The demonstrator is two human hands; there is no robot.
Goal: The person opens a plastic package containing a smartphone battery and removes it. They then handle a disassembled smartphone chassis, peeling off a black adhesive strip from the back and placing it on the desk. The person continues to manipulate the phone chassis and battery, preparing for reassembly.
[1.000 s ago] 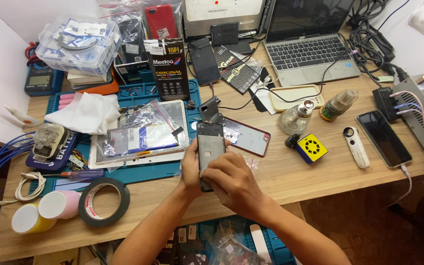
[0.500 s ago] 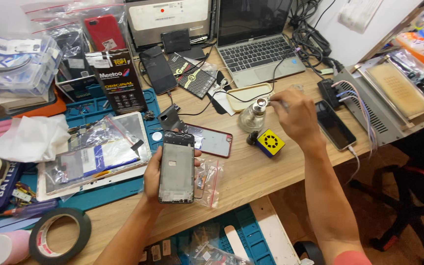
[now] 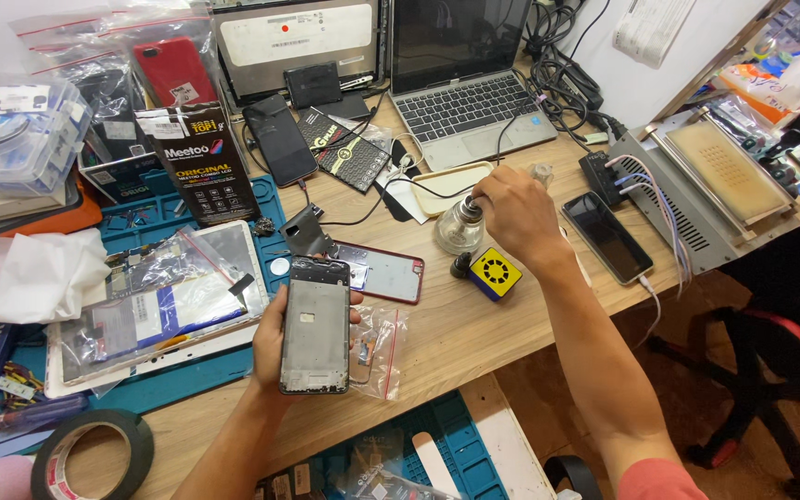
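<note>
My left hand [image 3: 270, 344] holds a grey phone frame [image 3: 315, 324] upright over the wooden desk, its bare inner side facing me. My right hand [image 3: 511, 211] reaches forward and its fingers pinch the top of a small round glass bottle [image 3: 460, 231] that stands on the desk. A yellow and black block [image 3: 494, 273] sits just in front of that bottle. A red-edged phone panel [image 3: 383, 274] lies flat between the two hands. A small clear bag with tiny parts [image 3: 377, 339] lies beside the frame.
A laptop [image 3: 467, 93] and a tablet back [image 3: 293, 42] stand at the rear. A black phone [image 3: 607, 236] on a cable lies right of my right hand, a metal heating machine [image 3: 706, 185] beyond it. A blue mat [image 3: 178, 389], tape roll [image 3: 94, 454], bagged parts and boxes crowd the left.
The view has shifted to the right. My right hand left the phone frame and reached out to the glass bottle, where it now grips the top. My left hand keeps holding the frame.
</note>
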